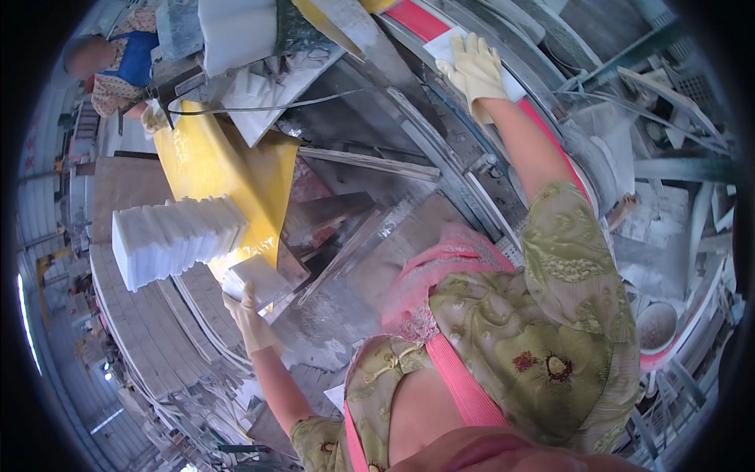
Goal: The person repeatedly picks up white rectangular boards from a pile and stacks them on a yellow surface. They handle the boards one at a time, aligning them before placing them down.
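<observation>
On my left a stack of white tiles (169,240) already stands on the yellow-covered bench (212,165), so part of the stacking looks done. My gloved left hand (250,315) grips one more white tile (258,279) just beside that stack, not yet set on it. Far right, my right hand (474,71) lies flat and unclenched on another white piece (445,46) at the red-edged belt (425,23), I judge the next to be moved.

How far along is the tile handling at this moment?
Done: a row of white tiles stands stacked on the yellow surface. In hand: the left hand grips one white tile beside that stack, while the right hand rests on another white piece at the red-edged machine. That piece remains unstacked.
</observation>
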A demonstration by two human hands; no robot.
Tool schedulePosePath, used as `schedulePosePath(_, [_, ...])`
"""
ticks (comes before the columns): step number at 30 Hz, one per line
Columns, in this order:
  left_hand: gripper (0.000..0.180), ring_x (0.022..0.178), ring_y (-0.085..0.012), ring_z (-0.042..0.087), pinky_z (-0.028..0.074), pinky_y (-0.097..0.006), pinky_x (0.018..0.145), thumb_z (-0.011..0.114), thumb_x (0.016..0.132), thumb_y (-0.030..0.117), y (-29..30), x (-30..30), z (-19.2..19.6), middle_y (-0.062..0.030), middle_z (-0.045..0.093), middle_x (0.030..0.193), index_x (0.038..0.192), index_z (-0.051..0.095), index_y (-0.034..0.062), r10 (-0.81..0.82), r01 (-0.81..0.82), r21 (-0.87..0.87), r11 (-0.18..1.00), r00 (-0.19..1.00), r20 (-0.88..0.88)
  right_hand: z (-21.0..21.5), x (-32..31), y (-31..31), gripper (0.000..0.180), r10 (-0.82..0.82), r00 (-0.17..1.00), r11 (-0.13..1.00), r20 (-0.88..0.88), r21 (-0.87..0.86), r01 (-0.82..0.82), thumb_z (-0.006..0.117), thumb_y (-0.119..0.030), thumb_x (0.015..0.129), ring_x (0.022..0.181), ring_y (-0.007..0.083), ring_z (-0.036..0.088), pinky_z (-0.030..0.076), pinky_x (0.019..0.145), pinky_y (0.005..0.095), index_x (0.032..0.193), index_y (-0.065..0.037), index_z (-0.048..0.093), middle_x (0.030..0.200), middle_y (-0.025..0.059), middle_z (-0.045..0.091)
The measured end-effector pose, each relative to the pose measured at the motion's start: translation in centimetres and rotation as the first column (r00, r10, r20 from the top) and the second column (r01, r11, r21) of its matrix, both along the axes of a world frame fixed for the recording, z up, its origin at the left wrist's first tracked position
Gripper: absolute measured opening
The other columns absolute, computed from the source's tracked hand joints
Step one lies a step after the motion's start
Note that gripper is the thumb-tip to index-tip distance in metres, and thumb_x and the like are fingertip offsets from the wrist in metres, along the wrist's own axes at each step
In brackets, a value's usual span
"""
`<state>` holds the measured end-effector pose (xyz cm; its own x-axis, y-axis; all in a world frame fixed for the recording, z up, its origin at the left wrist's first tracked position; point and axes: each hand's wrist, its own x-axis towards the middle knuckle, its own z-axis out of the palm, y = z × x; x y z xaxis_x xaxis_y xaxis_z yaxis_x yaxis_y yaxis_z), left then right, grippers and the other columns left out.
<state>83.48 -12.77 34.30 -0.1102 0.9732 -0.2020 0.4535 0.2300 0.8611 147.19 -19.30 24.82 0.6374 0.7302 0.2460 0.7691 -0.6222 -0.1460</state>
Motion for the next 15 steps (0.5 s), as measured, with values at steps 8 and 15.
schedulePosePath(8, [0.096, 0.132, -0.0280, 0.049, 0.036, -0.041, 0.114, 0.086, 0.081, 0.032, 0.0, -0.4, -0.7, -0.0170, 0.047, 0.145, 0.153, 0.032, -0.0022, -0.026, 0.025, 0.043, 0.999, 0.999, 0.040, -1.9, -1.1, -8.5, 0.062, 0.071, 0.997, 0.997, 0.010, -0.034, -0.070, 0.059, -0.045, 0.097, 0.142, 0.0371, 0.041, 0.029, 0.118, 0.0571, 0.148, -0.011, 0.048, 0.152, 0.0205, 0.045])
schedulePosePath(15, [0.093, 0.130, -0.0279, 0.051, 0.039, -0.041, 0.112, 0.086, 0.082, 0.030, 0.9, -0.9, -1.4, -0.0169, 0.050, 0.144, 0.152, 0.034, -0.0029, -0.072, 0.068, 0.073, 0.995, 0.996, 0.054, 4.0, 1.6, -17.5, 0.090, 0.454, 0.883, 0.849, -0.118, -0.243, -0.469, 0.078, -0.013, 0.076, 0.150, 0.0305, 0.033, 0.025, 0.124, 0.0456, 0.156, -0.008, 0.036, 0.161, 0.0170, 0.037])
